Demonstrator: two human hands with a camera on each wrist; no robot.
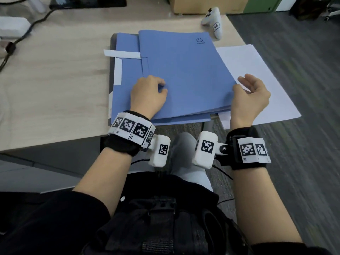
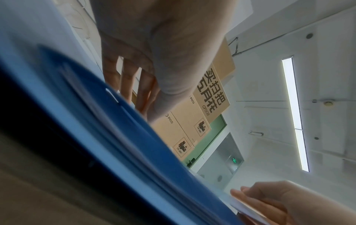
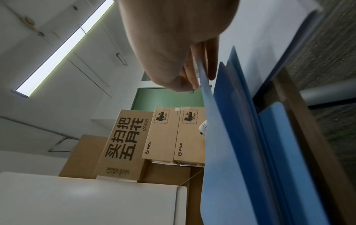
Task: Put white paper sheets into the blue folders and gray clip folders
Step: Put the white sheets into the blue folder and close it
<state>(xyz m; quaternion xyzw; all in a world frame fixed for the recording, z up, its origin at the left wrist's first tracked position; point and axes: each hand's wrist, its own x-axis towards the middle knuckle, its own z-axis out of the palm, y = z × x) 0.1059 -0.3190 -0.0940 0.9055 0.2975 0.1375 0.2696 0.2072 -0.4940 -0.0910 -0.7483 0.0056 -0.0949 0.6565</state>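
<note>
Blue folders (image 1: 184,74) stacked, lower layers hidden

We see soft, even light from ceiling strip lamps (image 3: 57,50); the wide lenses bend the edges, and the blue folders (image 2: 80,121) blur close to the wrist cameras.

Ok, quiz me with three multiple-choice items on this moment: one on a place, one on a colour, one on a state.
1. Where do the loose white sheets lie?
A. right of the folders
B. left of the folders
C. on the floor

2. What colour is the top folder?
A. gray
B. blue
C. green

3. What is the right hand doing?
A. resting flat on the table
B. holding a pen
C. pinching the top folder's right edge

Key: 1 A, the sheets jut out past the stack's right side. 2 B, its cover is blue. 3 C, the right wrist view shows fingers either side of the cover.
</note>
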